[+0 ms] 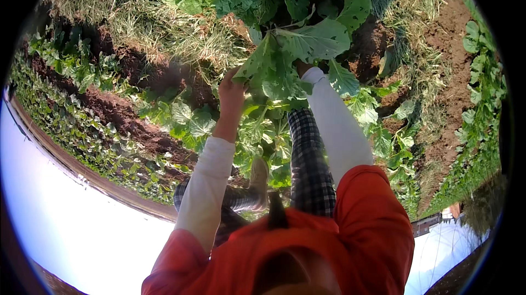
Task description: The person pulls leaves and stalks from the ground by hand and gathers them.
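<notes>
My left hand point(231, 91) is at the left edge of a broad green leaf point(267, 65), its fingertips partly covered by that leaf. My right hand point(303, 67) reaches in among the leaves, and most of it is hidden behind them. Between and above my hands spreads a leafy plant that looks like a cabbage or mustard green point(316, 42), with small holes in its leaves. Whether either hand grips a stem or leaf is not visible. Lower green plants point(263, 130) grow below my hands, around my legs.
Dry cut grass point(164, 28) covers soil at upper left, with more straw point(415, 48) on the right. Crop rows point(98, 139) run along the left and right point(478, 73), divided by bare reddish soil point(448, 36). My shoe point(259, 180) stands among the plants.
</notes>
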Motion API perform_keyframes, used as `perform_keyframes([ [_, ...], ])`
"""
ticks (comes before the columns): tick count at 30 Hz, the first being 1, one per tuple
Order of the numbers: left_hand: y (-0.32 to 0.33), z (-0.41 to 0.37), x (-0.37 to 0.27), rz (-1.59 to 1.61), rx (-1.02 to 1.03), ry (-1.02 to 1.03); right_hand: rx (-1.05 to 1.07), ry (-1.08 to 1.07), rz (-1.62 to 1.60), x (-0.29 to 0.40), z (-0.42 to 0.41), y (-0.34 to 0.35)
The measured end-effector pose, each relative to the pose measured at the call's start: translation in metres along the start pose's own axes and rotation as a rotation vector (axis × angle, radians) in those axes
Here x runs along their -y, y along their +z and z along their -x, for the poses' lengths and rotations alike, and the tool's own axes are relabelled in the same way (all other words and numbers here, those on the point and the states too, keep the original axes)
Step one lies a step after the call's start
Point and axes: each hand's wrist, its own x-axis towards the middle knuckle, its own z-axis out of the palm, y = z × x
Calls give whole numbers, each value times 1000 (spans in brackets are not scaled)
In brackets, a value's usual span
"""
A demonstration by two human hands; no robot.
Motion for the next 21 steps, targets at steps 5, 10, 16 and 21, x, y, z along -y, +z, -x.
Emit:
perform_keyframes([
  [5, -43, 13, 4, -302, 10, -37, -183, -447, 711, 52, 21, 70],
  [10, -93, 42, 2, -278, 52, -178, 68, -205, 780, 59, 77, 128],
  [16, -151, 14, -8, -575, 268, -344, 303, -250, 470, 6, 81, 157],
  [21, -193, -30, -74, -765, 400, -41, -736, -346, 248, 112, -25, 93],
])
